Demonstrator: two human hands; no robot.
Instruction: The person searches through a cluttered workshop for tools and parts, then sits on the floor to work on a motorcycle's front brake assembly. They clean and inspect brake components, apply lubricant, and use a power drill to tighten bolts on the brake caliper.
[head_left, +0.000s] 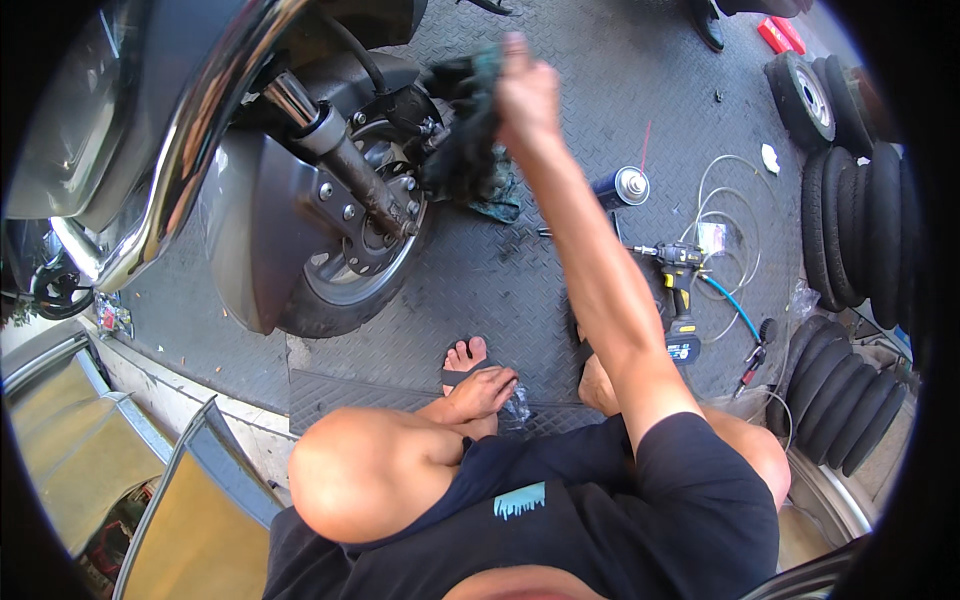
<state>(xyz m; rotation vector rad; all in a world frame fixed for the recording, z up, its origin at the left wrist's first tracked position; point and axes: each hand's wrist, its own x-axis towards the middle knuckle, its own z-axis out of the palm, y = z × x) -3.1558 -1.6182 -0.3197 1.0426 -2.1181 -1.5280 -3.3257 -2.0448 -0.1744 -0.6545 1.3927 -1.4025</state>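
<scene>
My right hand (pixel 527 98) is stretched forward, its fingers closed on a dark, greenish-black rag (pixel 470 150). The rag is blurred and hangs beside the brake caliper and fork of a motorcycle wheel (pixel 350 290); whether it touches them I cannot tell. Low between my knees, my left hand (pixel 484 393) hangs over my sandalled foot. Its fingers are closed at a crumpled clear plastic bag (pixel 517 407). Above the wheel's lower end run the fork leg (pixel 360 180) and a grey fender (pixel 245 230).
To the right lie a spray can (pixel 622 187) with a red straw, a cordless impact wrench (pixel 678 275), a coiled air hose (pixel 740 165) and a tyre inflator (pixel 755 355). Tyres (pixel 850 225) stand along the right side. Another person's shoe (pixel 706 25) shows at the top.
</scene>
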